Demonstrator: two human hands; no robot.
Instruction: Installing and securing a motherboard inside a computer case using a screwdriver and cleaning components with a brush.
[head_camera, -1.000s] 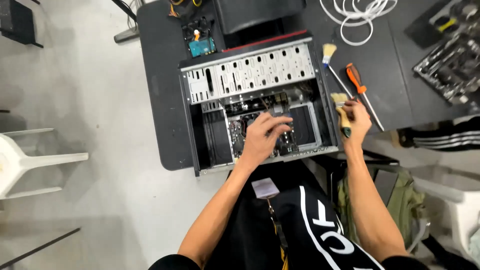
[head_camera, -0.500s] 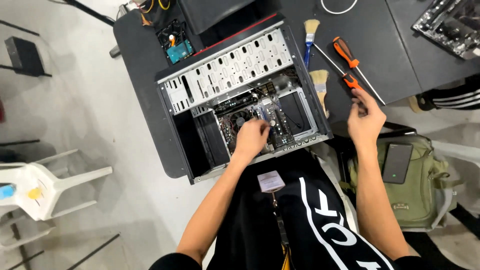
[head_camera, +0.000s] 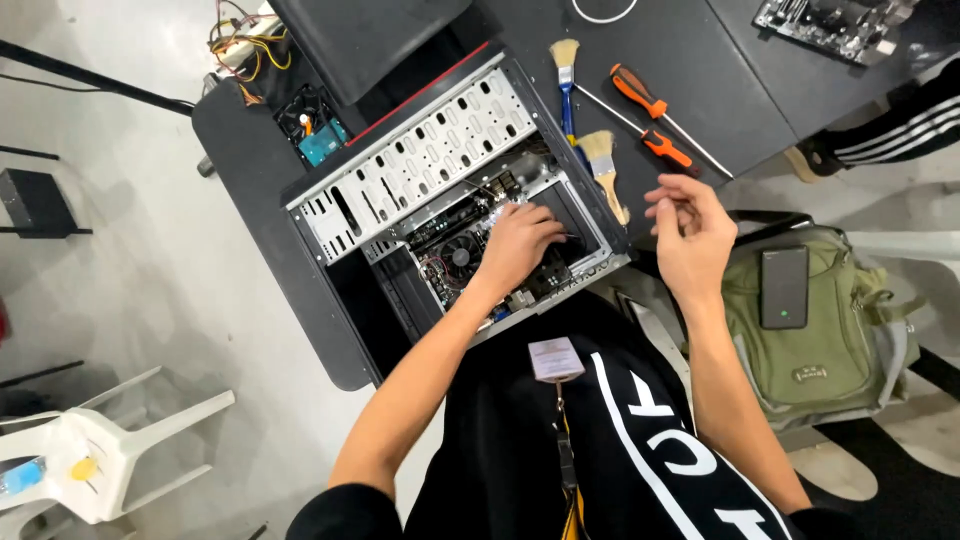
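An open computer case (head_camera: 420, 165) lies on its side on a dark table (head_camera: 720, 60). My left hand (head_camera: 515, 245) reaches into it, fingers curled down on the board just right of the round cooler fan (head_camera: 460, 255); what it grips is hidden. My right hand (head_camera: 690, 235) hovers off the case's right corner at the table edge, fingers spread and holding nothing. Closest to it are a small wooden brush (head_camera: 603, 165) and a short orange screwdriver (head_camera: 665, 150).
A blue-handled brush (head_camera: 565, 70) and a longer orange screwdriver (head_camera: 640, 92) lie on the table. A loose drive with wires (head_camera: 315, 135) sits behind the case, and a circuit board (head_camera: 830, 25) at the far right. A green bag (head_camera: 820, 320) carries a dark device (head_camera: 783, 287). White chair (head_camera: 90, 460) at lower left.
My right hand has left the brush beside the case and moved right toward the table edge, fingers spreading. My left hand stays inside the case. The view has shifted.
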